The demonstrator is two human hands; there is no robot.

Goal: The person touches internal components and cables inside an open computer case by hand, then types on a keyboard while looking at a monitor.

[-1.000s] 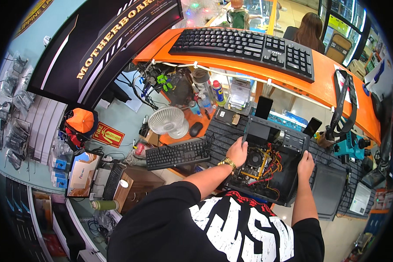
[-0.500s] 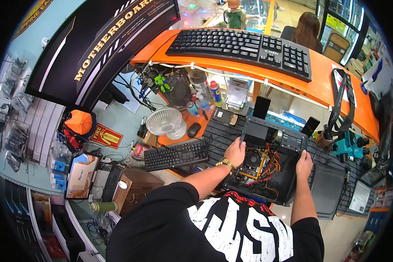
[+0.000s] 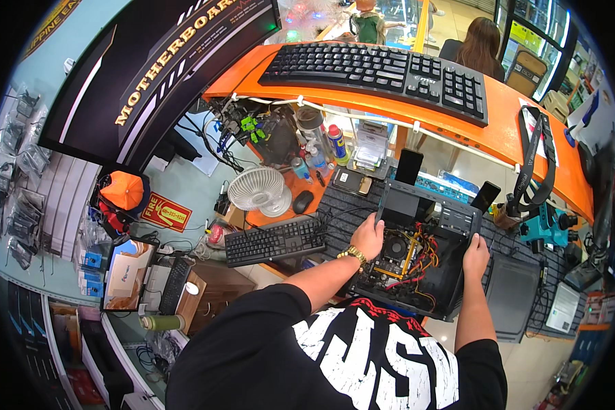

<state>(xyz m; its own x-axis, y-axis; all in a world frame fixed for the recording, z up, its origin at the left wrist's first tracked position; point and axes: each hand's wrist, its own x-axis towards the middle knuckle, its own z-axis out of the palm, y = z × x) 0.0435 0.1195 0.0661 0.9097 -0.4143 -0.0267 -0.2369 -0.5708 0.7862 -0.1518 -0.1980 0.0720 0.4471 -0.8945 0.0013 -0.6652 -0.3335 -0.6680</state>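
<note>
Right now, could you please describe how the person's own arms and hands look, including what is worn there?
The left hand and the right hand are ungloved. A gold-coloured band is worn at the left wrist; none shows at the right. Short black sleeves leave the forearms bare.

the orange shelf (image 3: 507, 109) at the back carries a wide black keyboard (image 3: 376, 72) and, toward its right end, a sheet of paper (image 3: 551, 152) and a strap (image 3: 541, 164) that droops past the front edge. on the orange bench (image 3: 298, 183) below stand a fan (image 3: 258, 191) and small bottles (image 3: 316, 160), with a mouse (image 3: 303, 202) beside the fan, and a dark ridged mat (image 3: 345, 217) covers the stretch to the right. the mat bears a drive (image 3: 350, 179) near its back left, and farther right a large black panel (image 3: 507, 294), lying flat, and a flat white thing (image 3: 564, 311).
</note>
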